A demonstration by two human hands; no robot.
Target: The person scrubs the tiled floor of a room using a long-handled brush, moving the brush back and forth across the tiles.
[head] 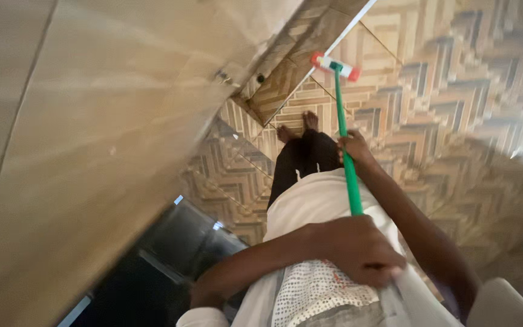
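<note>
I hold a long green pole with both hands. Its head, a white bar with red ends, rests on the patterned tile floor ahead of my bare feet. My left hand is closed around the top end of the pole, close to my chest. My right hand grips the pole lower down, about halfway along. I wear a white shirt and black trousers.
A beige tiled wall fills the left side, close beside me. A dark glass-like panel sits low at the bottom left. A thin white line runs across the floor near the pole's head.
</note>
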